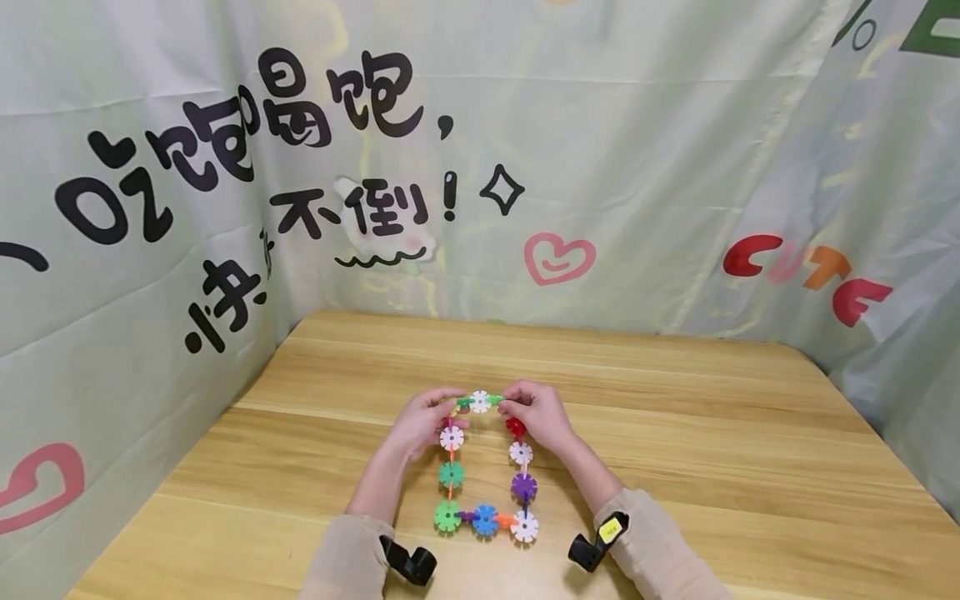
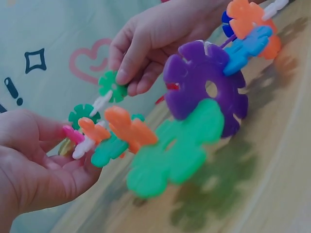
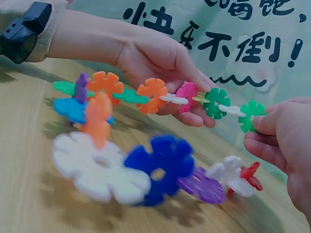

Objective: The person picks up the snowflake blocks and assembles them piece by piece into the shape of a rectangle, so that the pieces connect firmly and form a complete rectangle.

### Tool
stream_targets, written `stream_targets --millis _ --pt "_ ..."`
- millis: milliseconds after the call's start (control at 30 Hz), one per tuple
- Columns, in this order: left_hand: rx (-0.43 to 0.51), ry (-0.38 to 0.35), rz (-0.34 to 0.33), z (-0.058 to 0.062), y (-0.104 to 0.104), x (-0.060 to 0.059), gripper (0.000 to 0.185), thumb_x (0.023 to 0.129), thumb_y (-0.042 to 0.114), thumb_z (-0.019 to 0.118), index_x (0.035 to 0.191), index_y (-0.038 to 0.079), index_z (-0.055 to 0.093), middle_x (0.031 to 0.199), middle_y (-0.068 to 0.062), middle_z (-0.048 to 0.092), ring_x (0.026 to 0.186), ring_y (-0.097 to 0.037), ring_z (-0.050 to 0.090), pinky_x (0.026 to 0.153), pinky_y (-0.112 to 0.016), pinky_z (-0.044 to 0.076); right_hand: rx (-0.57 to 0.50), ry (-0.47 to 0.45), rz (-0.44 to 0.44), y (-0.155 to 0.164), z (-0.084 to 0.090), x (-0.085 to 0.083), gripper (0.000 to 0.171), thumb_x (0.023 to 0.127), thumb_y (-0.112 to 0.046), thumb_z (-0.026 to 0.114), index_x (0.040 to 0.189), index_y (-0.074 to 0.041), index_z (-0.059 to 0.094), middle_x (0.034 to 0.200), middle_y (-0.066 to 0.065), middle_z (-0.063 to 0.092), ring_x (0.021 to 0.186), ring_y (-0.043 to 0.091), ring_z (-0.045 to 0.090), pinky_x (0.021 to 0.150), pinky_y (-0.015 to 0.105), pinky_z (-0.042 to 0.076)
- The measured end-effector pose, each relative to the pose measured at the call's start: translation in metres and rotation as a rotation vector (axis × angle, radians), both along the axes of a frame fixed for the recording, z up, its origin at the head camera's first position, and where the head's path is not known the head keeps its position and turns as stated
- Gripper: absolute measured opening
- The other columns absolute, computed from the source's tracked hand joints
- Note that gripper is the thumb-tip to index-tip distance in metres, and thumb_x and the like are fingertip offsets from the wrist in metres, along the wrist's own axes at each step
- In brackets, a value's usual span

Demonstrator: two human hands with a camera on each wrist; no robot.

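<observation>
Notched plastic snowflake discs of several colours are linked edge to edge in a rectangular outline on the table. At the far left corner my left hand [image 1: 420, 421] grips the chain near a yellow disc [image 3: 198, 98], a pink disc [image 3: 186, 96] and a dark green disc [image 3: 216, 104]. My right hand [image 1: 542, 412] pinches a green disc [image 3: 250, 115] between thumb and finger, at the end of the far side. A white disc [image 1: 480, 402] links the two green ones. Below my right hand, a red disc [image 1: 514, 427] ends the right side, apart from the pinched disc.
The near side runs from a light green disc [image 1: 448, 517] through a blue disc [image 1: 485, 520] to a white disc [image 1: 525, 527]. A wooden table [image 1: 675, 433] lies under everything. Printed cloth [image 1: 637, 167] hangs along its back and sides.
</observation>
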State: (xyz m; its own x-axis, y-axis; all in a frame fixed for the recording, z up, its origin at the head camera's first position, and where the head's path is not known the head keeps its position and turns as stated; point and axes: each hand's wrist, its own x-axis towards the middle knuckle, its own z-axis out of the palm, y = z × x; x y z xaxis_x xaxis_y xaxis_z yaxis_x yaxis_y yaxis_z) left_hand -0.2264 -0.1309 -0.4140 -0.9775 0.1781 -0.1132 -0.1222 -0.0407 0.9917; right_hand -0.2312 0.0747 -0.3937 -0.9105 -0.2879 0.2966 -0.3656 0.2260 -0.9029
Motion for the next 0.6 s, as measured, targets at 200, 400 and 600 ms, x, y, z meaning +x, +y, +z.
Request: stream_targets --millis 200,400,600 --pt "-0.011 -0.006 0.016 -0.0003 0.0032 -0.0001 0.030 0.098 0.006 0.042 0.125 -0.003 0.052 0.111 -0.021 0.059 0.086 -0.026 0.065 0.067 -0.032 0.055 -0.004 0.021 0.011 0.0012 -0.0002 -0.0001 0.004 0.083 0.012 0.059 0.085 0.013 0.062 0.078 0.027 0.065 0.073 0.044 0.062 0.066 0.048 0.053" --pt "-0.037 -0.011 -0.002 -0.0029 0.0030 -0.0007 0.032 0.099 0.011 0.040 0.127 -0.001 0.050 0.117 -0.023 0.056 0.086 -0.022 0.065 0.068 -0.031 0.055 0.017 0.038 0.019 0.0008 0.0010 0.0009 0.005 0.083 0.011 0.060 0.087 0.013 0.062 0.078 0.026 0.064 0.073 0.042 0.062 0.064 0.046 0.054" --pt "-0.080 0.053 0.035 -0.0024 0.0067 -0.0016 0.038 0.096 0.018 0.049 0.128 -0.003 0.049 0.132 -0.021 0.044 0.113 -0.033 0.050 0.095 -0.045 0.043 0.057 0.038 -0.010 -0.0003 0.0038 0.0030 0.007 0.083 0.008 0.061 0.089 0.011 0.062 0.078 0.023 0.065 0.073 0.039 0.063 0.065 0.043 0.054"
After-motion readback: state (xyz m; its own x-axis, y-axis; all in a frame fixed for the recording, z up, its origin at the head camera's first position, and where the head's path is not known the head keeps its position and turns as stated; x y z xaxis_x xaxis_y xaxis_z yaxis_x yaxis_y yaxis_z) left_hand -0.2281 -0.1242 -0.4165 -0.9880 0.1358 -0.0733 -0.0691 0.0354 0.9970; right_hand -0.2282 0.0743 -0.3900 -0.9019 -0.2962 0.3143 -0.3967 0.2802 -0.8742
